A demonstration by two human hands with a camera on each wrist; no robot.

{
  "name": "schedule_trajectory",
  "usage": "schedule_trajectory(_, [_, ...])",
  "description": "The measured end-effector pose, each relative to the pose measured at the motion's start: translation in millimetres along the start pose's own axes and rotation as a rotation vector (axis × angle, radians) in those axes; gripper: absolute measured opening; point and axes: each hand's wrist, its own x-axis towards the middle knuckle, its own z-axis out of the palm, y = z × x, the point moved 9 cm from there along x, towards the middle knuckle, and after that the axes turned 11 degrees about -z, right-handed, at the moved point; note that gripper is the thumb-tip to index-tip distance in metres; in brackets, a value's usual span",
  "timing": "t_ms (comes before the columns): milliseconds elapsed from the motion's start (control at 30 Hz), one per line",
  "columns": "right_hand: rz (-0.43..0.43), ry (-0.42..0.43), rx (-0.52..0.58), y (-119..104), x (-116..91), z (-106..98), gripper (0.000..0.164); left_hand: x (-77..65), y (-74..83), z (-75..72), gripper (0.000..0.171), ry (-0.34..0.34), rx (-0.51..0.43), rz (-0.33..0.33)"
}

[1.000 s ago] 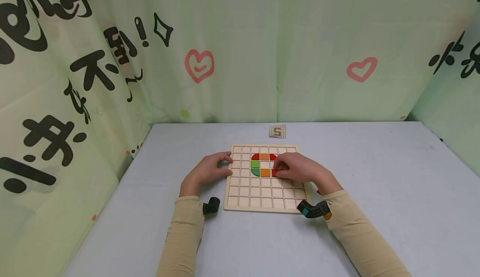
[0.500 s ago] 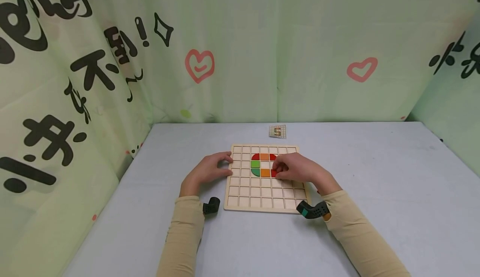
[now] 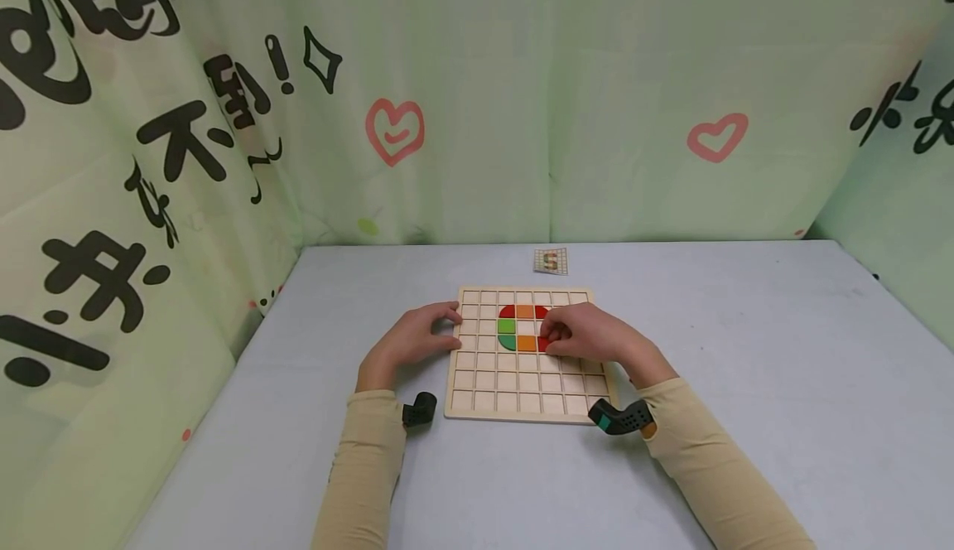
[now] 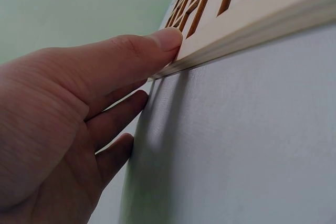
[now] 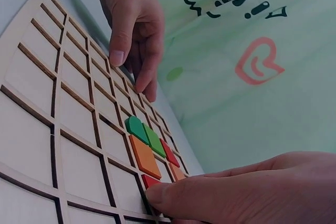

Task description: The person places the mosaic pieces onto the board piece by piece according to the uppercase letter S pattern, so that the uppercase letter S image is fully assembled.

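A wooden grid board [image 3: 484, 380] lies on the table between both hands. My left hand [image 3: 413, 336] is at its left edge; in the left wrist view the thumb [image 4: 167, 39] rests on the rim, with the other fingers extended beside it. Over the grid, my right hand [image 3: 596, 330] has bent fingers and pinches a red tile [image 5: 149, 180], largely covered by the thumb. Around it sit an orange tile [image 5: 144, 157], a teal rounded tile [image 5: 136, 129], a light green tile [image 5: 154, 140], a red rounded tile [image 3: 508, 311] and another orange tile [image 3: 525, 311].
A small card [image 3: 551, 261] with a printed grid pattern lies behind the board on the white table [image 3: 730, 351]. A green printed curtain [image 3: 477, 103] hangs along the back and sides. Each wrist carries a black camera mount [image 3: 621, 416].
My right thumb and fingers have shifted slightly at the red tile. A red spot near the right wrist has gone out of sight. My left hand stays at the board's edge.
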Motion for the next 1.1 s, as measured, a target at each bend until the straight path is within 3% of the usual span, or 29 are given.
schedule_trajectory(233, [-0.015, -0.018, 0.011, 1, -2, -2, 0.014, 1.1, -0.7, 0.6, 0.032, -0.001, 0.004, 0.001])
schedule_trajectory(467, [0.051, -0.014, 0.004, 11, -10, -13, 0.017, 0.8, -0.3, 0.7, 0.031, -0.003, 0.002, 0.003])
schedule_trajectory(1100, [0.190, 0.038, 0.013, 58, -66, -61, 0.037, -0.7, 1.1, -0.7, 0.031, -0.001, -0.002, 0.011])
